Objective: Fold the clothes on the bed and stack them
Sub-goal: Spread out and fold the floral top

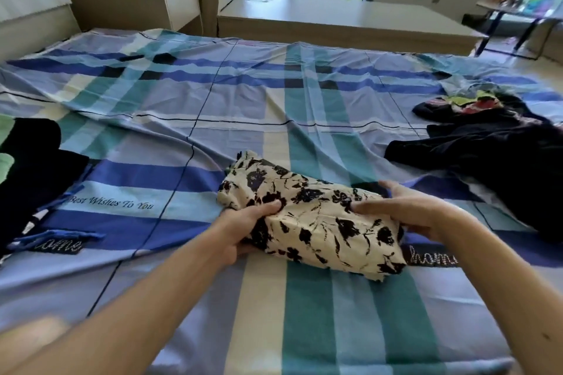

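Observation:
A folded cream garment with black flowers point(310, 216) is held just above the blue plaid bed sheet point(189, 100), in the middle near me. My left hand point(243, 228) grips its left side, thumb on top and fingers underneath. Its right side is gripped the same way by my right hand point(405, 207). At the left edge lies a stack of folded dark clothes point(33, 173) with a bit of green. A loose heap of black and coloured clothes point(493, 143) lies on the right of the bed.
Beyond the bed stand a low beige cabinet point(341, 21) under the window and a stepped unit point(137, 0) at the back left. A small table with dark legs point(518, 9) stands at the back right.

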Demonstrator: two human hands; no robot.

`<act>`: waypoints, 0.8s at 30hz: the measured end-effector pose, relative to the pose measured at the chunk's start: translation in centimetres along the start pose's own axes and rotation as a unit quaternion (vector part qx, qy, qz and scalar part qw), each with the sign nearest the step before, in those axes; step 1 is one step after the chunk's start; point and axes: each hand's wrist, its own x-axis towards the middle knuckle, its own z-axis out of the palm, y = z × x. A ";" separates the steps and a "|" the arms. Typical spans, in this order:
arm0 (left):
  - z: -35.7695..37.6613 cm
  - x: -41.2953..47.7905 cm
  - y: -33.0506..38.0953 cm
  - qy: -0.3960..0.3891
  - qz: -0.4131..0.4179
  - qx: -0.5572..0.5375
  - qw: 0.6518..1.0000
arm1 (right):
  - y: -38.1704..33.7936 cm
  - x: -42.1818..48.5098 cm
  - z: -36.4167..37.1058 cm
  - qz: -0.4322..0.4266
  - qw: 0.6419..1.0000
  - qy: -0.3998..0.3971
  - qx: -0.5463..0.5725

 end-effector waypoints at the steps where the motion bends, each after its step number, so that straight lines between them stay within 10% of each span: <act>1: 0.0 -0.4 0.5 -0.016 -0.009 0.005 1.000 | -0.4 -0.8 -0.2 0.001 0.999 -0.032 -0.014; 14: -2.1 -5.3 4.1 0.005 0.096 -0.050 0.994 | -1.5 -3.2 1.4 -0.103 0.974 0.009 0.200; 24: -26.2 -14.8 21.9 0.176 0.313 -0.021 0.933 | -26.1 -4.7 19.2 -0.317 0.896 -0.160 0.266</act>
